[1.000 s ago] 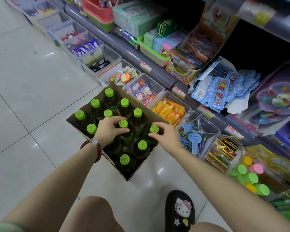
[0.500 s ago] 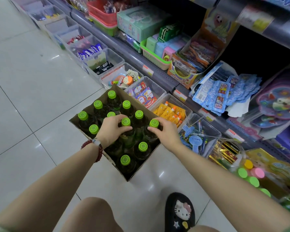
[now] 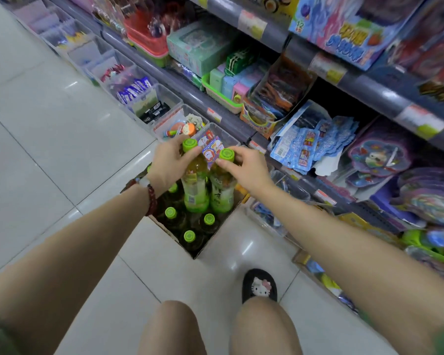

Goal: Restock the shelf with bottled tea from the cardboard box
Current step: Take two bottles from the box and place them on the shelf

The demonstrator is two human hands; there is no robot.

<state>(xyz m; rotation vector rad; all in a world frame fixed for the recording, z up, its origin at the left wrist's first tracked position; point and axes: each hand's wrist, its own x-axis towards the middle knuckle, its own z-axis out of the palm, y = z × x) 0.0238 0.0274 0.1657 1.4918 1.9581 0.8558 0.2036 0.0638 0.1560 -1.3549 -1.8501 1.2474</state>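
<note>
A cardboard box sits on the floor tiles and holds several tea bottles with green caps. My left hand grips the neck of one tea bottle, lifted clear above the box. Right beside it hangs a second tea bottle, with my right hand closed around its cap and neck. Both lifted bottles stay upright and almost touch each other. The far part of the box is hidden behind my hands and the raised bottles.
Grey shelves with toys and packets run along the right. Clear plastic bins of small goods line the floor in front of them, just beyond the box. A black slipper and my knees are below. Pale floor tiles stretch to the left.
Both hands were on bottle caps inside the box; now each has pulled a bottle up out of the box. The view has tilted up toward the shelves.
</note>
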